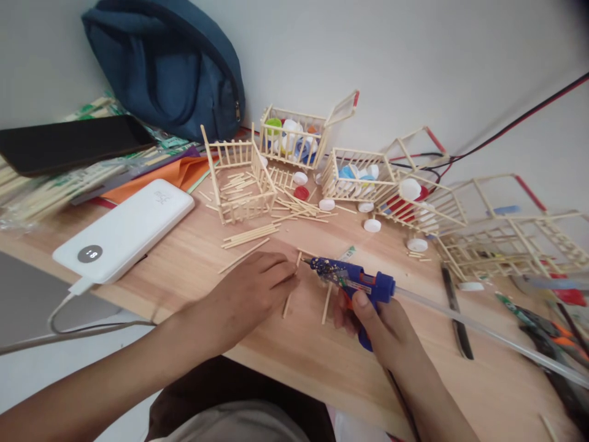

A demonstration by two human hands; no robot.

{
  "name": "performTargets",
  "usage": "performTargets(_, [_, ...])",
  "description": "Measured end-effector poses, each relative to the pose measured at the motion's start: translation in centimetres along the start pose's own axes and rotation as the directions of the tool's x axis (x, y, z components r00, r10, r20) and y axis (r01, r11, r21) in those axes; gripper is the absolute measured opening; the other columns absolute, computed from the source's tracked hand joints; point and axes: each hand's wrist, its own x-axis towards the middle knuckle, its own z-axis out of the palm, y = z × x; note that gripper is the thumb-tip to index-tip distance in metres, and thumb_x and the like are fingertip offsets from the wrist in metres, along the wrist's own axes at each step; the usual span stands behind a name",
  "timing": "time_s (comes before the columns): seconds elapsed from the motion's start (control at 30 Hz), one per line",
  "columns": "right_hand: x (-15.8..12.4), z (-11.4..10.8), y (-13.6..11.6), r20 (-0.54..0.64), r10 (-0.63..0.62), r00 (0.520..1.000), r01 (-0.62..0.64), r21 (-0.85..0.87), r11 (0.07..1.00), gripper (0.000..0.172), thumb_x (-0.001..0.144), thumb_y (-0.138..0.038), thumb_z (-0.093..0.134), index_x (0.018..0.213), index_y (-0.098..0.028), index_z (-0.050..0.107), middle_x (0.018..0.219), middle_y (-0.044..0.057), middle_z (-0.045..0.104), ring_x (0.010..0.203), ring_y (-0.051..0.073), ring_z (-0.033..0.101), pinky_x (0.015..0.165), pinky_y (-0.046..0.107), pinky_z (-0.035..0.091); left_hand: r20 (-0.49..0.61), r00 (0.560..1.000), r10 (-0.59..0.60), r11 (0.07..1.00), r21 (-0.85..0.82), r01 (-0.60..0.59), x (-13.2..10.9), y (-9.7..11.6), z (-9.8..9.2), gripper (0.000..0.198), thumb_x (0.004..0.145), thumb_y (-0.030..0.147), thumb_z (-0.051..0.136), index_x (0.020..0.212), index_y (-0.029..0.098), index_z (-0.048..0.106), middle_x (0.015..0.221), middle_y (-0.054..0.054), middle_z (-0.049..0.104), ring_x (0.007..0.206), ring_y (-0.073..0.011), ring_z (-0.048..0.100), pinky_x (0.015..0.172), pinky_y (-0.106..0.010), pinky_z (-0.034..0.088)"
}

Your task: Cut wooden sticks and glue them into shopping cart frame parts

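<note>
My right hand (377, 319) is wrapped around the grip of a blue hot glue gun (356, 276). A long clear glue stick (460, 322) extends from its rear. The gun's nozzle meets the top of a thin wooden stick (288, 302) lying on the table. My left hand (257, 294) is closed, its fingertips pressed on that same stick just beside the nozzle. A second stick (327, 304) lies roughly parallel, partly hidden by the gun. Behind my hands are a loose bundle of sticks (251, 235) and an unfinished-looking stick basket (243, 202).
Several stick carts stand behind, one (294, 144) holding bottle caps. A white power bank (124, 230) with a cable, a dark phone (73, 144) and a blue bag (170, 67) occupy the left. Rightward lie a knife (455, 313) and pliers (547, 331). The table's front edge is near my forearms.
</note>
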Motion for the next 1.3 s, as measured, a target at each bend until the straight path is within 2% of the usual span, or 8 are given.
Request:
performTargets(0.73, [0.2,0.3,0.1,-0.043,0.016,0.999,-0.017,-0.029,0.999,0.054,0.092,-0.062,0.036,0.064,-0.020,0.055,0.048,0.000,0.047,0.050,0.015,0.049,0.049,0.027,0.034,-0.002,1.000,-0.017,1.000,0.006,0.017,0.1,0.1,-0.3,0.022,0.096,0.019,0.042,0.104,0.012,0.061,0.109,-0.008,0.066,0.109,-0.0206,0.055,0.092,-0.037,0.050])
performTargets(0.8, [0.2,0.3,0.1,-0.055,0.017,0.998,-0.017,0.002,1.000,0.054,0.092,-0.062,0.037,0.063,-0.020,0.054,0.048,0.000,0.048,0.048,0.014,0.048,0.048,0.028,0.033,0.004,1.000,-0.021,1.000,0.005,0.021,0.1,0.1,-0.3,0.023,0.097,0.019,0.041,0.105,0.012,0.061,0.109,-0.008,0.066,0.109,-0.0202,0.055,0.092,-0.036,0.050])
performTargets(1.0, [0.0,-0.3,-0.2,-0.161,0.076,0.984,-0.025,0.298,0.954,0.050,0.088,-0.068,0.039,0.074,-0.021,0.051,0.058,0.002,0.058,0.047,0.013,0.045,0.046,0.028,0.031,0.026,1.000,-0.007,1.000,0.001,0.007,0.1,0.0,-0.4,0.025,0.097,0.019,0.039,0.106,0.012,0.061,0.110,-0.008,0.066,0.109,-0.0192,0.055,0.092,-0.035,0.049])
performTargets(1.1, [-0.2,-0.8,0.0,-0.183,0.101,0.978,-0.039,0.315,0.948,0.049,0.087,-0.068,0.040,0.075,-0.022,0.051,0.059,0.003,0.058,0.047,0.015,0.045,0.046,0.029,0.031,0.055,0.998,-0.019,1.000,0.024,0.017,0.3,0.1,-0.6,0.023,0.096,0.018,0.042,0.107,0.013,0.062,0.112,-0.008,0.066,0.110,-0.0189,0.055,0.093,-0.034,0.048])
performTargets(1.3, [-0.2,-1.3,0.2,-0.133,0.138,0.981,-0.098,0.271,0.958,0.052,0.087,-0.070,0.034,0.086,-0.022,0.055,0.067,0.010,0.062,0.048,0.019,0.048,0.048,0.035,0.032,0.076,0.997,-0.007,0.996,0.086,0.001,0.5,0.3,-0.5,0.022,0.094,0.016,0.047,0.111,0.013,0.060,0.116,-0.008,0.065,0.110,-0.0202,0.054,0.094,-0.035,0.046])
